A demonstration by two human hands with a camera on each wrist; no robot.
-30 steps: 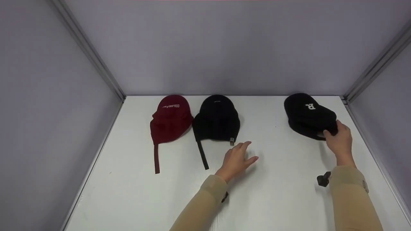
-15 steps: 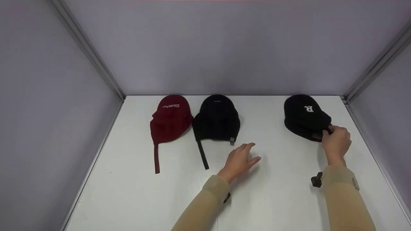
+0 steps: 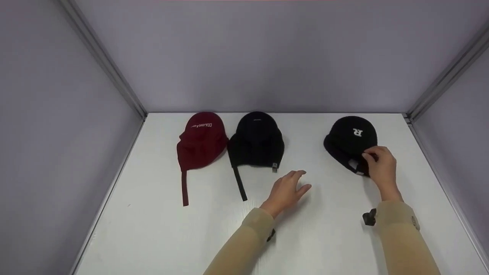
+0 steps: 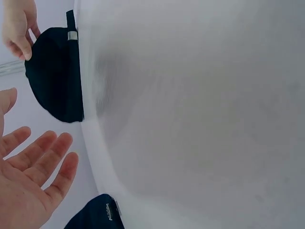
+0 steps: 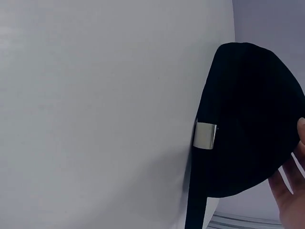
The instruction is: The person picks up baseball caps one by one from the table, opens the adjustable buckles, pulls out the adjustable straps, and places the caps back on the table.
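My right hand (image 3: 383,168) pinches the lower right part of a black baseball cap (image 3: 349,139) with a white "R", at the right of the table in the head view. In the right wrist view, the thumb lies on this cap (image 5: 252,119) with other fingers behind it; a silver buckle (image 5: 205,136) sits on its strap. My left hand (image 3: 284,193) holds nothing, its fingers spread above the table. Nearest to it lies another black cap (image 3: 259,141), strap hanging toward me. A dark red cap (image 3: 204,145) with white lettering lies left of that one, edges touching.
The white table (image 3: 153,236) is enclosed by grey panels at the back (image 3: 244,57) and both sides. Bare tabletop shows between the middle cap and the "R" cap. A small dark device (image 3: 369,217) sticks out from the right cuff.
My right hand has moved left with the "R" cap, which has turned and come a little nearer. The left hand has shifted slightly right. The other two caps stay put.
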